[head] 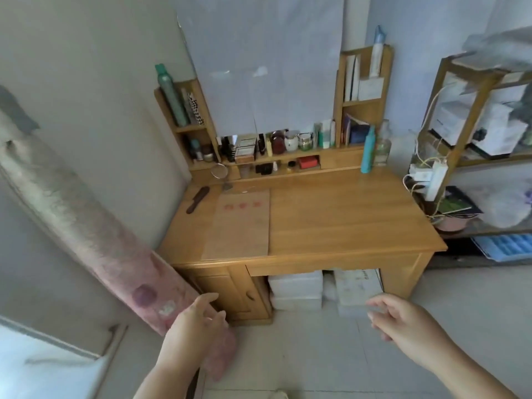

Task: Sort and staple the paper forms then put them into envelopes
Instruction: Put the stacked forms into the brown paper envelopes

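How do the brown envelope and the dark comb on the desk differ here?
The brown envelope is broad, flat and pale brown with red marks; the dark comb is narrow and near black. The envelope reaches the desk's front edge; the comb lies farther back, left. Neither hand touches either.

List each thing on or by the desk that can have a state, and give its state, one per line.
Brown envelope: lying flat on the desk's left part, untouched.
Desk: cabinet door shut.
Comb: flat on the desk, left of the envelope.
Round mirror: upright at the desk's back.
Blue bottle: upright, capped.
Left hand: in the air, fingers relaxed, holding nothing.
Right hand: in the air, fingers relaxed, holding nothing.
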The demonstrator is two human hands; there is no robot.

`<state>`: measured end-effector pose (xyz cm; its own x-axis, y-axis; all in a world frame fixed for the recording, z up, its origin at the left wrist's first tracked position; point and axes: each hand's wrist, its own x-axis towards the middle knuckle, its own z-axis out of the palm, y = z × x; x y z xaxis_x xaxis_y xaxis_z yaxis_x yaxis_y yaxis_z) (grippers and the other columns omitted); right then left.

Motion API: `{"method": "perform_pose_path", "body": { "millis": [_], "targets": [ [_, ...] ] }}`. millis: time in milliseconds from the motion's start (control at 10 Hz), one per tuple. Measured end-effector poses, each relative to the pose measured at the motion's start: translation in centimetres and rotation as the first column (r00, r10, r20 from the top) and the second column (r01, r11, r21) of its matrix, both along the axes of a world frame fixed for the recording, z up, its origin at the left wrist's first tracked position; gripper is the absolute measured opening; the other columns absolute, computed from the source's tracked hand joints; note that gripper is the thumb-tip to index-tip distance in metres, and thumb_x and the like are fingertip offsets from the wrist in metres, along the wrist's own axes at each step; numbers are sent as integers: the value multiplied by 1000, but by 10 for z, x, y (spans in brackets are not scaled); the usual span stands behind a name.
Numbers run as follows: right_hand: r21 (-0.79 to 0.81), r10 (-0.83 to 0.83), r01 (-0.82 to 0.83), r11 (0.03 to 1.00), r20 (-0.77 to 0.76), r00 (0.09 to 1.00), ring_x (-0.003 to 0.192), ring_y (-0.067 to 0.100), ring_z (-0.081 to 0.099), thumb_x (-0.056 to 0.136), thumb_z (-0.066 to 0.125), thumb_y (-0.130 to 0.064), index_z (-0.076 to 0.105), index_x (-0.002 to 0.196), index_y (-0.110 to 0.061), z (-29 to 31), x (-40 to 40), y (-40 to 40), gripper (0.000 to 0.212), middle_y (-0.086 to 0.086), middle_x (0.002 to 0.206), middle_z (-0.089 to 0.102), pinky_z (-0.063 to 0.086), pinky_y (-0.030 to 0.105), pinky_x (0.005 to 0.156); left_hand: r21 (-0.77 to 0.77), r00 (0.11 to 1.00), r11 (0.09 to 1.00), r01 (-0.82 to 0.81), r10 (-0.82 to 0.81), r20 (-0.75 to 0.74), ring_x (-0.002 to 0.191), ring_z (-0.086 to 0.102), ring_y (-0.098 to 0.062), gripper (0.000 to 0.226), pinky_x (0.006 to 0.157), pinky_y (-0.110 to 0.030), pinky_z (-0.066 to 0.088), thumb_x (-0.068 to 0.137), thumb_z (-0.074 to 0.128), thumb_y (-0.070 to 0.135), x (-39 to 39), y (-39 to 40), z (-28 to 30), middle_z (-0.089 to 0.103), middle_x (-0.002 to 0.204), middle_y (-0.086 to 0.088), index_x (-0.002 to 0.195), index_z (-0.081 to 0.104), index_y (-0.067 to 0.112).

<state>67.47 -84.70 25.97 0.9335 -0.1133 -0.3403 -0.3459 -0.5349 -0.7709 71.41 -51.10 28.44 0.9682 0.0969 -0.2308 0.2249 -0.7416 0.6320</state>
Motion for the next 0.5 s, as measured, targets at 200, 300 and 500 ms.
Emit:
{"method": "perform_pose_path", "body": {
  "millis": [200, 300, 500],
  "targets": [
    [32, -49, 51, 998, -48, 998, 63, 14, 65, 91, 63, -17, 64, 96, -33, -18, 83, 4, 17, 5, 78, 68, 52, 40, 78, 37, 997, 996, -78, 79, -21, 71, 61, -1, 36, 63, -24, 44, 90, 61, 27, 130, 15, -59, 66, 84, 10, 125, 56, 27],
    [-4, -9, 9, 1000, -88, 996, 62, 10, 63, 90, 64, -17, 62, 98, -33, -38, 149, 22, 18, 0, 76, 66, 52, 35, 78, 43, 990, 990, -131, 134, -55, 100, 62, -17, 46, 83, -34, 48, 88, 63, 25, 208, 39, -97, 65, 114, -1, 132, 52, 24],
    [-21, 64, -69, 997, -177, 982, 74, 7, 63, 92, 60, -30, 57, 102, -45, -59, 268, 48, 19, -13, 86, 64, 46, 18, 68, 279, 926, 946, -165, 246, -287, 111, 51, -37, 65, 92, -43, 44, 79, 62, 52, 341, 82, -174, 53, 123, -16, 130, 51, 14]
  ]
}}
